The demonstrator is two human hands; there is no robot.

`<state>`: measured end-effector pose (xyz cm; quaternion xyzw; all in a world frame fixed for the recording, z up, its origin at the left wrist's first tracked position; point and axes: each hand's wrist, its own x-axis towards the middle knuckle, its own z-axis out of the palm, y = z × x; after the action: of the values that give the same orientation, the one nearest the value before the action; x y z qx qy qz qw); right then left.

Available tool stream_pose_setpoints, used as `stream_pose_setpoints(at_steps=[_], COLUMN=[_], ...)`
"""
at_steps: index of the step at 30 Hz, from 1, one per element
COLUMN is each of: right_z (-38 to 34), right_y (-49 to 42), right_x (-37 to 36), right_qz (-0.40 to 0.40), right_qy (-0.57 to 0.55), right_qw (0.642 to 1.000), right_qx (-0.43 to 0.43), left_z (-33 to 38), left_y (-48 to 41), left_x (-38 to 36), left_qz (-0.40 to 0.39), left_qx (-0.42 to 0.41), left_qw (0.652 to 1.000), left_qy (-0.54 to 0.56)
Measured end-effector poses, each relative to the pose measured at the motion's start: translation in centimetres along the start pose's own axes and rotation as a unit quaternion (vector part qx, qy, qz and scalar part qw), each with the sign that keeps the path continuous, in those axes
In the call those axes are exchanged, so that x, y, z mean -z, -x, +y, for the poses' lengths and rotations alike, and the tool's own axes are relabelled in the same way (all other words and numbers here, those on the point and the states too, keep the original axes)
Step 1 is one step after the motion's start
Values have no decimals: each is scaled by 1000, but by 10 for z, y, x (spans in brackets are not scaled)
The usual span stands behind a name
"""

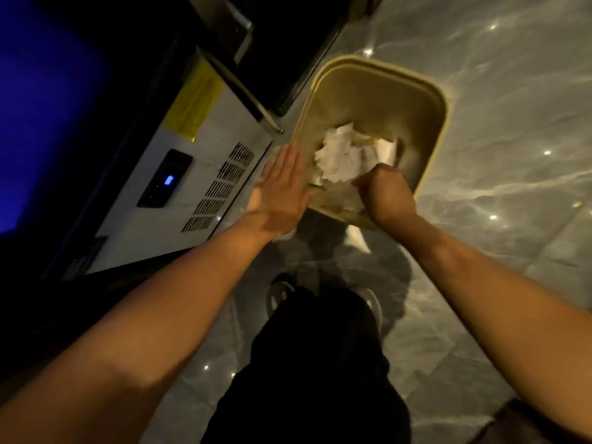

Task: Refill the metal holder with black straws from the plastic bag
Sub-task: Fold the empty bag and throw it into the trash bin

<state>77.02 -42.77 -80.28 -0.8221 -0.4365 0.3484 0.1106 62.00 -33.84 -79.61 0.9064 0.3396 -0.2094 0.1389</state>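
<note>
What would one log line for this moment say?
left hand: flat, open beside bin | right hand: fisted over bin | bin contents: crumpled white paper | straws, holder: not visible

No legible text showing; yellow label (193, 105) and lit blue display (168, 180) on appliance (153, 200) appearing blurred, unreadable.

I stand over a tan bin (426, 100) on the marble floor (512, 91), my left hand (282, 190) flat and spread at its rim, my right hand (386, 190) fisted above crumpled white paper (339, 155) inside, beside a white appliance (179, 187).
</note>
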Motion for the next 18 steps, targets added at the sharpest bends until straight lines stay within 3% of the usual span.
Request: stream_pose_setpoints(at_steps=[3, 7, 10, 18], right_z=[4, 7, 8, -3], right_y=[-39, -76, -95, -77], right_x=[-46, -92, -102, -72], right_qz=[-45, -114, -187, -256], right_qy=[9, 33, 76, 56], right_qw=[999, 993, 979, 964], right_qx=[-17, -8, -32, -53], left_z=[-14, -19, -21, -17], left_y=[-14, -22, -26, -14], left_x=[-26, -45, -50, -35], left_qz=[16, 117, 147, 102], left_qx=[-12, -41, -46, -59], left_qw=[999, 991, 987, 993], left_qy=[-28, -43, -46, -30])
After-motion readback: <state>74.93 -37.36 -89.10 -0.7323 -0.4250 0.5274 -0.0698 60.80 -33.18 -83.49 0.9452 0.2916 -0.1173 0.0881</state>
